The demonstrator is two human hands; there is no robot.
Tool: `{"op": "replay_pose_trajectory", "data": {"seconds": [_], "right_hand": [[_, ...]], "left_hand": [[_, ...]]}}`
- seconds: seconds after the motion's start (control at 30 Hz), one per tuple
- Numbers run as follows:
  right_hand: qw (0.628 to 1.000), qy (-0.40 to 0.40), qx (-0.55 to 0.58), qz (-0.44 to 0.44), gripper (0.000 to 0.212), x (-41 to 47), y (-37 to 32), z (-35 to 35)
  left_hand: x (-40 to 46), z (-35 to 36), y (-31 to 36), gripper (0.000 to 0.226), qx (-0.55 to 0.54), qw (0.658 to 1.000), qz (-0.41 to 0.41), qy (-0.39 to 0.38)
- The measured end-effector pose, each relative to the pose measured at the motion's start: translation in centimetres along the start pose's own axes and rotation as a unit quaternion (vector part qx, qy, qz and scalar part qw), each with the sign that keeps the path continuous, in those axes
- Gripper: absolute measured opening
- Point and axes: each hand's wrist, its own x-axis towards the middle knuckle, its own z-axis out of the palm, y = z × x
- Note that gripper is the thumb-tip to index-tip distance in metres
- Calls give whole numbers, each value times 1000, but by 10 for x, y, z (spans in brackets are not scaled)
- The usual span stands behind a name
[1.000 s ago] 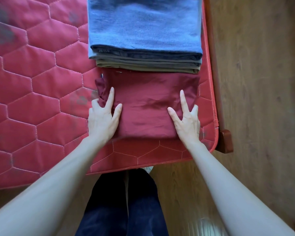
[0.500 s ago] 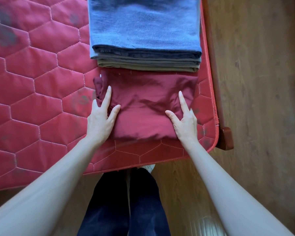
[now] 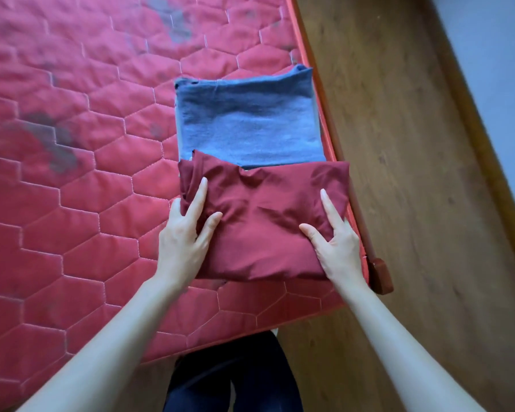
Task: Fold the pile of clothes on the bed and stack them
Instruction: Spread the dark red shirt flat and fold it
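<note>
Two hands carry one folded maroon garment (image 3: 268,221) toward the stack of folded clothes (image 3: 247,123), which lies along the right edge of the mattress (image 3: 72,188), near its near right corner. The step in hand is judged to be the stacking step: the folding of this piece appears complete, and the piece is now partly over the near edge of the stack, whose top layer is a blue folded garment (image 3: 250,114).

The left hand (image 3: 185,233) holds the left end of the maroon garment. Its index finger and thumb lie extended on the top face; the remaining fingers are hidden and probably curl beneath the cloth. The right hand (image 3: 336,242) holds the right end in the same manner: thumb and index finger spread on top, other fingers out of sight below. Both hands therefore grip the piece between the upper digits and the hidden fingers, though the underside contact cannot be confirmed.

The far left corner of the maroon garment shows a loose bunched fold (image 3: 191,176).

Next move, as a judgement: advance the piece until its edges align with the blue layer, lower it flat, then withdraw the fingers sideways without dragging the cloth. The wooden bed frame (image 3: 378,272) runs just beside the right edge, so overhang on that side should be avoided.
</note>
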Motion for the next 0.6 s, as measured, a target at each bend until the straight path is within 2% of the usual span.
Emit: {"op": "replay_pose_trajectory", "data": {"seconds": [0.17, 0.33, 0.5, 0.6], "right_hand": [[995, 64, -1, -71, 71, 45, -55, -36], [990, 71, 3, -120, 70, 128, -81, -51], [988, 49, 12, -145, 71, 201, -77, -30], [991, 0, 16, -129, 71, 234, -51, -3]], "left_hand": [[49, -41, 40, 63, -31, 997, 48, 55], [114, -55, 70, 63, -29, 993, 51, 107], [169, -35, 61, 64, -28, 991, 17, 127], [189, -5, 43, 66, -23, 994, -7, 108]]}}
